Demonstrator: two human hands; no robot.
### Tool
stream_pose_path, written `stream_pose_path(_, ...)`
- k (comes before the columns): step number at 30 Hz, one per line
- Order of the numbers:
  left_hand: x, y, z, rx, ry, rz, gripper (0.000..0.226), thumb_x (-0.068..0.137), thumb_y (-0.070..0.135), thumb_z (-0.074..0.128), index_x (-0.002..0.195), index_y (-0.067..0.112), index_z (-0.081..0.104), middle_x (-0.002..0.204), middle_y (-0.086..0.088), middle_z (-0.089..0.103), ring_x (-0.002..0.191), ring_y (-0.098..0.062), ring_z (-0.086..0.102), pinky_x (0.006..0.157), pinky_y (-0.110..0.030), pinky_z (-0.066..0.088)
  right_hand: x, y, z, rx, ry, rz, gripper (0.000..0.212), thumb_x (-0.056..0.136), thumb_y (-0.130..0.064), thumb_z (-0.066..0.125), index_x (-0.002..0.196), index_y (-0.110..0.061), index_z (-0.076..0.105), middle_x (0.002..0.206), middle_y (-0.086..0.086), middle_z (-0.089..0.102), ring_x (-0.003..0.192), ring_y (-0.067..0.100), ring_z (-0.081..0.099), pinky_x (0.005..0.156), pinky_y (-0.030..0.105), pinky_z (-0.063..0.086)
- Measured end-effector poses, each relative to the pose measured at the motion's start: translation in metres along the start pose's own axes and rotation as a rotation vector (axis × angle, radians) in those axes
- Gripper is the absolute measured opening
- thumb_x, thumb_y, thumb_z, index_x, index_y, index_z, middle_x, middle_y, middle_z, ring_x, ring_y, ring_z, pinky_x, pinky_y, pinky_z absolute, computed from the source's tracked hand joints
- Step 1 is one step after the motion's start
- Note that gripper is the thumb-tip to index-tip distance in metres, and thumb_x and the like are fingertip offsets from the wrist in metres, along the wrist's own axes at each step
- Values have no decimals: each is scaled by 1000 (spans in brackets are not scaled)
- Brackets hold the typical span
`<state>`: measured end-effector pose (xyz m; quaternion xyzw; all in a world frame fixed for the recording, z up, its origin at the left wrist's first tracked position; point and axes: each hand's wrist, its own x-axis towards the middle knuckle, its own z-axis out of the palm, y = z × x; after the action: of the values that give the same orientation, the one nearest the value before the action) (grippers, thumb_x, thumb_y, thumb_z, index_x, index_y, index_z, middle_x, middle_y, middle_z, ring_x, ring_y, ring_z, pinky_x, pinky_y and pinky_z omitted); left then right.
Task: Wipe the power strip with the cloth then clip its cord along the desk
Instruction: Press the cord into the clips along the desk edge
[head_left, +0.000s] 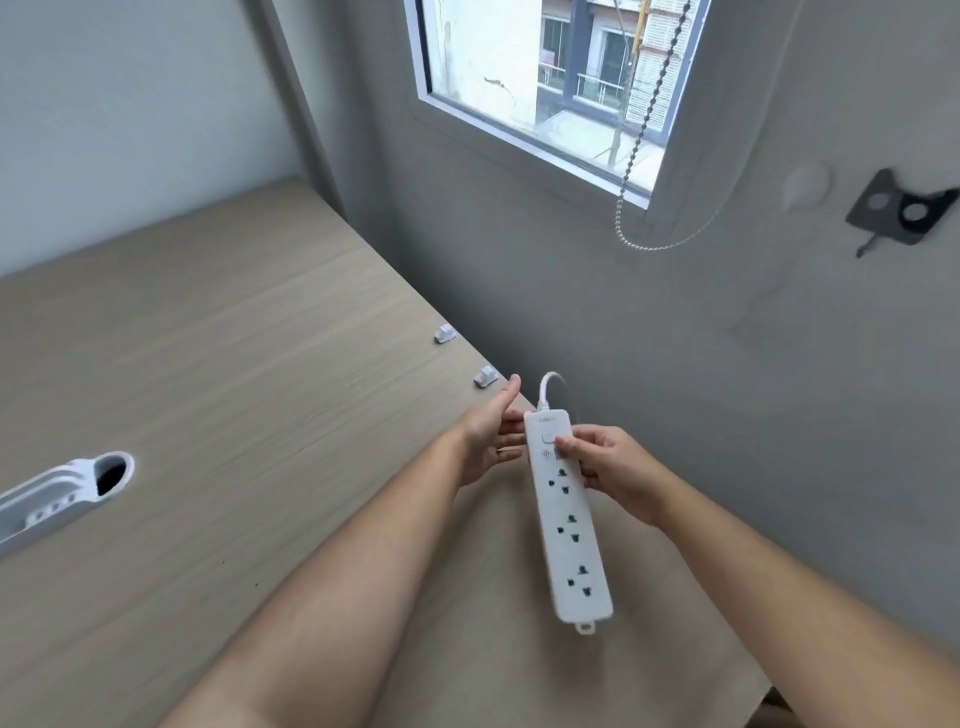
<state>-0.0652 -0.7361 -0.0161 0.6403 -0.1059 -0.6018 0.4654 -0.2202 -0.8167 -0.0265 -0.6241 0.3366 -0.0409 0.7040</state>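
A white power strip (569, 525) with three sockets is held above the right edge of the wooden desk (218, 374). My right hand (615, 475) grips its switch end, thumb on top. My left hand (491, 434) is beside the same end with its fingers spread, touching or nearly touching the strip's side. The white cord (549, 385) loops out of the far end and drops behind the desk edge. Two white cord clips (444, 333) (485, 376) sit along the desk's right edge. No cloth is in view.
A white holder with a round hole (67, 491) lies at the desk's left. The grey wall runs along the desk's right side, with a window and a bead chain (636, 156) above and a dark wall bracket (901, 208) further right.
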Motion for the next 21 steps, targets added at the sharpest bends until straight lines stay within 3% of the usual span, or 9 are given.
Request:
stream_pose_path(2,13,8,8,-74,-62,0,59,97,56,28,93,7,61,86,-6,66,75,-14,67,78,-27,49,-3,4,0,-132,-80,9,23,91,-23,56,104,-6,66,92,4,70,82,14,67,73,28,52)
stream_pose_path(5,29,15,17,-237,23,17,43,99,47,34,86,11,56,61,1,68,45,-6,64,62,-24,44,-4,12,-1,-209,-74,20,22,91,-25,56,102,-10,66,99,9,71,91,20,68,84,36,51)
stream_pose_path(9,40,40,15,-382,133,142,28,100,35,41,77,21,51,41,12,62,45,-2,58,59,-24,36,-1,12,-13,-266,-1,62,21,88,-29,59,97,-10,67,100,13,73,93,27,69,91,46,51)
stream_pose_path(12,42,66,-5,-462,229,240,24,99,23,43,78,20,52,42,14,63,60,-3,51,55,-21,33,-3,15,-19,-374,23,108,23,86,-35,60,92,-14,68,97,9,73,90,28,69,88,46,51)
stream_pose_path(14,43,80,-30,-416,317,331,21,98,16,46,79,20,54,49,15,66,60,-2,42,50,-21,25,-3,17,-20,-446,83,106,21,88,-35,58,92,-16,67,85,1,70,74,18,65,72,33,51)
stream_pose_path(16,42,83,-51,-336,367,382,21,96,11,50,79,20,57,67,12,66,50,0,37,45,-19,23,-1,16,-20,-500,151,82,19,90,-34,56,94,-18,65,76,-7,62,61,9,53,56,23,41)
stream_pose_path(19,44,75,-69,-351,369,420,22,94,3,53,79,19,57,71,0,53,33,1,37,34,-12,31,7,16,-19,-540,171,61,16,90,-35,55,93,-22,64,79,-7,62,63,10,54,55,26,46)
stream_pose_path(21,48,70,-74,-342,378,413,23,93,4,56,76,19,55,68,0,50,32,1,44,38,-10,42,9,16,-17,-537,175,73,16,89,-35,55,93,-22,64,80,-6,63,66,12,54,60,31,49)
